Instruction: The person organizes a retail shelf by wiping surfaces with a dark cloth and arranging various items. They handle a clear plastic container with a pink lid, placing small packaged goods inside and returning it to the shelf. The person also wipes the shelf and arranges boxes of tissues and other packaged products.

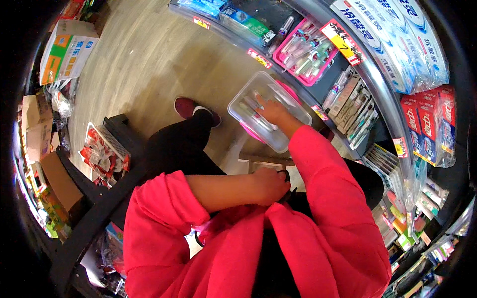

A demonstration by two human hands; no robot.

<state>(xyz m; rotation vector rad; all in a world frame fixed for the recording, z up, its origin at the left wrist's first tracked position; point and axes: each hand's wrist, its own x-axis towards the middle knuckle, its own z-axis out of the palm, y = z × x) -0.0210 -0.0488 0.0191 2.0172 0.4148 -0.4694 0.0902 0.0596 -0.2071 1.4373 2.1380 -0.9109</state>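
Note:
My right hand [274, 111] is over a clear plastic storage box [268, 138] with pink side latches, index finger extended and thumb apart. I see nothing held in it. Whether the fingers are inside the box or on a clear lid, I cannot tell. Some wrapped toothbrushes or similar slim packs [249, 111] show in the box beneath the fingers. Close to my body, my left hand [269, 186] is curled round a small dark object [286, 180], mostly hidden by the fingers.
To the right, a shelf holds a pink basket [312, 80] of packaged toothbrushes, a row of toothbrush packs [354, 108] and shrink-wrapped toothpaste cartons [395, 48]. Toothpaste boxes [248, 26] lie further along. At left stand a white basket [111, 139] of red packets and a cardboard carton [67, 52].

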